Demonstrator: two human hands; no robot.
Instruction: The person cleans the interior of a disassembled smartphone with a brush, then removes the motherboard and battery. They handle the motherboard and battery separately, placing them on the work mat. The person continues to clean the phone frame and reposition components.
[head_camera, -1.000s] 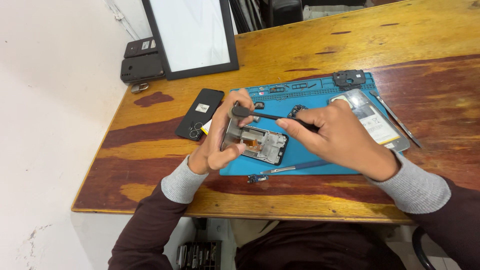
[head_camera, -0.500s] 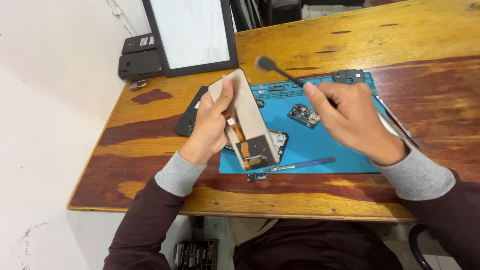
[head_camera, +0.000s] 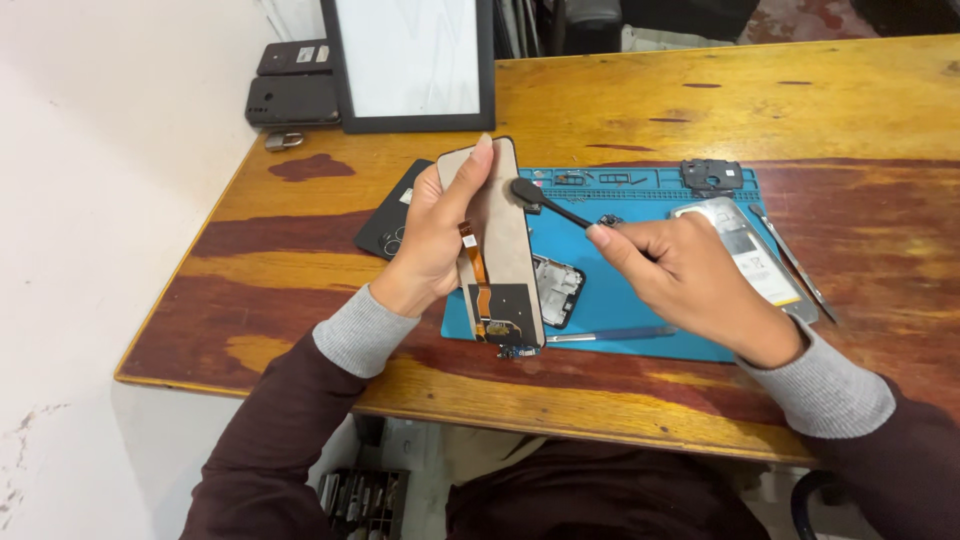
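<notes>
My left hand (head_camera: 432, 235) holds a phone display panel (head_camera: 505, 250) upright above the blue work mat (head_camera: 650, 330), its back side with orange flex cables facing me. My right hand (head_camera: 690, 280) grips a thin black tool (head_camera: 548, 203), probably a small brush, whose dark head touches the panel's upper right edge. A phone frame (head_camera: 558, 288) lies flat on the mat just behind the panel.
A black back cover (head_camera: 388, 225) lies left of the mat. A battery (head_camera: 745, 255), a small black part (head_camera: 712, 176), tweezers (head_camera: 795, 265) and a blue pen-like tool (head_camera: 610, 335) lie on or beside the mat. A framed white panel (head_camera: 410, 60) and two dark phones (head_camera: 295, 85) sit at the back left.
The left hand lifted the display panel off the phone frame and stood it upright. The right hand swung the black tool up and then brought its head against the panel's upper edge.
</notes>
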